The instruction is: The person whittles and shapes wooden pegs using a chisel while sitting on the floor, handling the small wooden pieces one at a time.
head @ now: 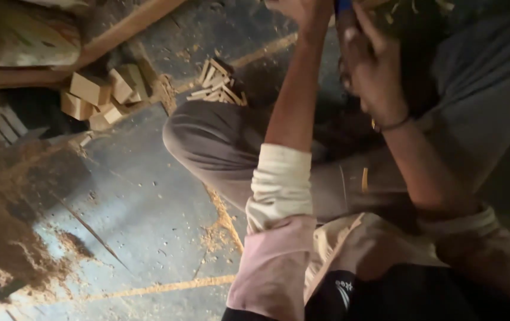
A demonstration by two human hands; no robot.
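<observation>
Wood blocks [97,95] lay heaped on the dusty floor [142,208], with thin sticks [219,83] nearby. The left hand [302,10] was cut off at the top edge, its grip unclear. The right hand [370,65] curled around a blue tool [343,6].

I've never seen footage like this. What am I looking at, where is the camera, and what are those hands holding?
There is no machine here: a person wears a camera on the head, looking down at their own arms and bent knee. The left hand and right hand are raised to the top edge of the picture, around something blue that is mostly cut off, so I cannot tell what it is or which hand grips it. On the dusty floor lie sawdust, a heap of small wooden blocks and a bundle of thin wooden sticks.
</observation>
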